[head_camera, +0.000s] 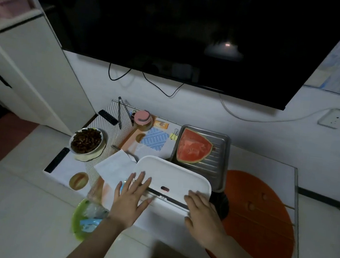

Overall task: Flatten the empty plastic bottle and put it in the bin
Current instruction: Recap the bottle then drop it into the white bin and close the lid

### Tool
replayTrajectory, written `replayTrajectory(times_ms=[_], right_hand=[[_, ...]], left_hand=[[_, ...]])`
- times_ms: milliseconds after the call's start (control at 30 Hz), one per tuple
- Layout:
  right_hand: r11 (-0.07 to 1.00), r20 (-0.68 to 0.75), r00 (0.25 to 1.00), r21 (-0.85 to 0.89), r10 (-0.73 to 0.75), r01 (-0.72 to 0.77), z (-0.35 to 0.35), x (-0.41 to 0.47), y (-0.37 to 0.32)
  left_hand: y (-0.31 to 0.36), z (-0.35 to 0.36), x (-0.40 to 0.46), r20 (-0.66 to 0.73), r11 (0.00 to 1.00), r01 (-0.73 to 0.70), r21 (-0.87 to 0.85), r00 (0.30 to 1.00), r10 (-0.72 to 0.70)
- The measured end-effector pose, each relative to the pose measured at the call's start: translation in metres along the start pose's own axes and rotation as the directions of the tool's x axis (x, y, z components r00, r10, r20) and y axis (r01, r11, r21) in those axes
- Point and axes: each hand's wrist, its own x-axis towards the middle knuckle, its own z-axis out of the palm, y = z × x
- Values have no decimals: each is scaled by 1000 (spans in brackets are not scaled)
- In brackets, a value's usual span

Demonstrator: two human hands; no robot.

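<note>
A white lidded bin (172, 175) with a dark slit and a small red light on its front stands in front of me. My left hand (130, 198) hovers palm down over its front left corner, fingers spread and holding nothing. My right hand (202, 216) rests palm down against the bin's front right side, fingers slightly bent and empty. A small pale blue bit (123, 186) peeks out beside my left hand; I cannot tell what it is. No plastic bottle is clearly in view.
A green tub (77, 222) with crumpled plastic sits on the floor at lower left. On the low table (267, 161) are a bowl of dark snacks (86, 140), a watermelon slice (193, 146) on a metal tray (216, 170), a pink-lidded jar (143, 120) and white paper (116, 167). An orange stool (260, 219) stands at right.
</note>
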Motion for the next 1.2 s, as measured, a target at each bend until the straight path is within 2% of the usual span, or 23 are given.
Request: replayTrajectory(times_ms=[133,433,567,833,900,1100,1200], right_hand=[[998,52,999,-67,-9,13,9,8,-8],[983,176,982,-159,-63,91,20,36,-23],[974,150,987,-213,-51,82,31,41,-23],[953,104,994,-298,-29,59,33,41,-28],[951,97,992,-290,-84,109,37,41,-25],[986,193,981,-155,-35,65,20,43,-25],[999,133,991,-52,-7,14,11,44,-29]], left_hand=[[6,11,-1,96,997,-69,21,993,67],[-1,19,1,171,998,-37,-46,984,45],[-9,28,2,177,998,-41,-48,983,49],[-15,36,5,200,997,-62,50,979,51],[-13,34,5,206,997,-66,47,977,55],[-2,22,2,175,999,-50,7,983,48],[4,15,4,142,998,-51,20,989,48]])
